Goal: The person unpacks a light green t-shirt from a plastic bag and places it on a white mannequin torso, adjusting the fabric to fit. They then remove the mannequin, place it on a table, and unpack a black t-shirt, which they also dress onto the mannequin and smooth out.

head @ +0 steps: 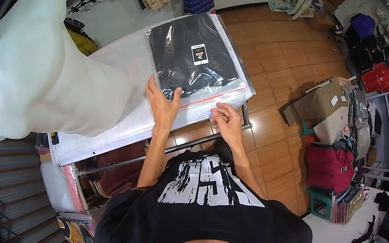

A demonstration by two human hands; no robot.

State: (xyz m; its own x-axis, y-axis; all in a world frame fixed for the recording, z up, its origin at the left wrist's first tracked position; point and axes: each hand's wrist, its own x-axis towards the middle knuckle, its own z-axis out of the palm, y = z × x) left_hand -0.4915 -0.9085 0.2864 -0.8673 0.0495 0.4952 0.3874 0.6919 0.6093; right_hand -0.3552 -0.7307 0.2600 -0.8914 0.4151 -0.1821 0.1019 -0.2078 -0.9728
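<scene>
Flat on the white-covered table [135, 121] lies a folded black garment in a clear plastic bag [174, 52], with a red strip along the bag's near edge. A white card or label bearing writing [199, 54] shows on its upper part; I cannot tell whether it is inside the bag or on it. At the bag's near left corner is my left hand [162, 106], fingers and thumb apart, touching or just above the plastic. My right hand [227, 120] is by the near right edge, below the red strip, fingers curled; whether it pinches the plastic is unclear.
A white mannequin torso [73, 87] lies across the table's left part. Under the near edge runs a metal rail [191, 144] with hanging garments. To the right, a cardboard box [324, 98] and stacked clothes [330, 167] stand near a green stool [318, 202].
</scene>
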